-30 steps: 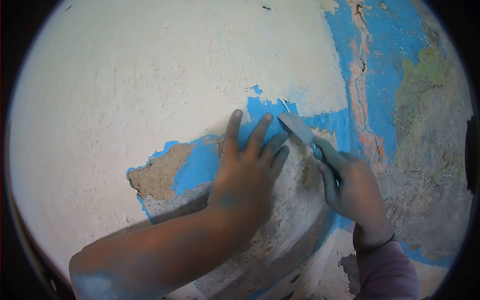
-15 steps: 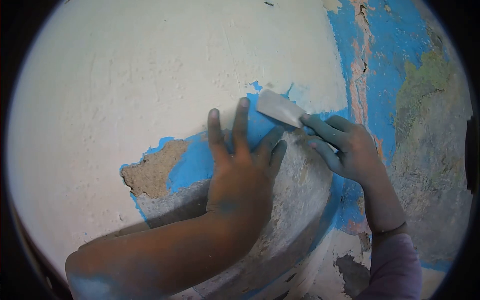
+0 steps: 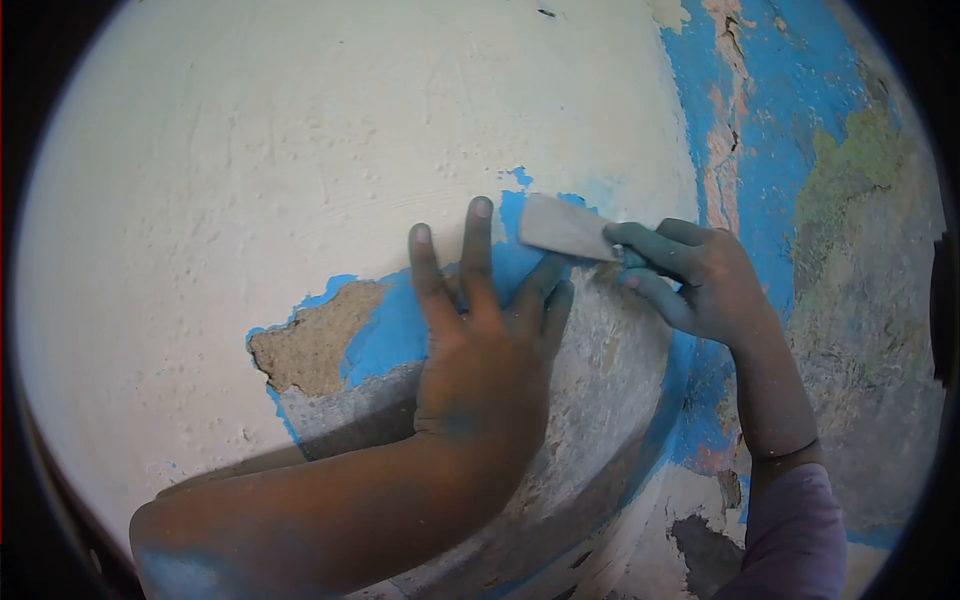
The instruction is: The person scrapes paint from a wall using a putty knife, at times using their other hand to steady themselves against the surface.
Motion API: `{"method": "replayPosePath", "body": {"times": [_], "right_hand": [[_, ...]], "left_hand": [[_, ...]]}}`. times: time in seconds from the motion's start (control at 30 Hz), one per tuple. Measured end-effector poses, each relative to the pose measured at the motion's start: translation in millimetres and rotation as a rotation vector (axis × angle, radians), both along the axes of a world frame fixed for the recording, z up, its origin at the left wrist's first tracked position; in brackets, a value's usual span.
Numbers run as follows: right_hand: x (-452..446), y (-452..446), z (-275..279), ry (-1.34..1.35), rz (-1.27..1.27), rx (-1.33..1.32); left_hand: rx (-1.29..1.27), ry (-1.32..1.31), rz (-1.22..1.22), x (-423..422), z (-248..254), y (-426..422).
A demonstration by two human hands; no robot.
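Observation:
My right hand [image 3: 695,275] grips a putty knife [image 3: 565,228] by its handle, mostly hidden in the fingers. Its flat, pale, dusty blade points left and lies against the wall, over a patch of blue paint [image 3: 385,335]. Spread on the wall just left of and below the blade is my left hand [image 3: 485,340], fingers apart and holding nothing. Two of its fingers reach up onto the white paint [image 3: 300,150]; the others end close under the blade. Bluish dust coats both hands.
Left of my left hand, bare brown plaster [image 3: 310,345] shows with a ragged edge. Grey scraped wall [image 3: 590,370] curves below the hands. To the right runs a blue strip [image 3: 800,70] with a cracked pinkish line [image 3: 722,150], then rough grey-green wall [image 3: 860,180].
The blade has dropped slightly and turned closer to level, and my right hand has shifted a little right. More blue shows above the blade. My left hand stays nearly in place.

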State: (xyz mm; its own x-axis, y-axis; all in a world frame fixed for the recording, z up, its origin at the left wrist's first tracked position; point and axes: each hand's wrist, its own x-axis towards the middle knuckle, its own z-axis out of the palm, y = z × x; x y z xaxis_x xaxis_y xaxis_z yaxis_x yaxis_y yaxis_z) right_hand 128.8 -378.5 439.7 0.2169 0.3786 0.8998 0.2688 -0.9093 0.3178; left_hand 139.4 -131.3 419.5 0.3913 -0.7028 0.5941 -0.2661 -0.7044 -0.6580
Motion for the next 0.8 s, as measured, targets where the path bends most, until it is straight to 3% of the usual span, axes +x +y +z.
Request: {"method": "replayPosePath", "body": {"times": [0.1,0.3,0.47,0.67,0.8], "right_hand": [[2,-6,0,-0.041,0.045,-0.071],[15,-33,-1,0.032,0.037,-0.043],[5,-12,9,-0.036,0.013,-0.126],[17,-50,7,-0.007,0.025,-0.100],[14,-21,14,-0.006,0.064,-0.129]], "left_hand": [[0.017,-0.003,0.066,-2,0,-1],[-0.009,0.026,-0.036,2,1,4],[0.029,-0.051,0.134,-1,-2,-4],[0.051,-0.063,0.139,2,-4,-3],[0.063,-0.041,0.173,-2,-1,-8]]}}
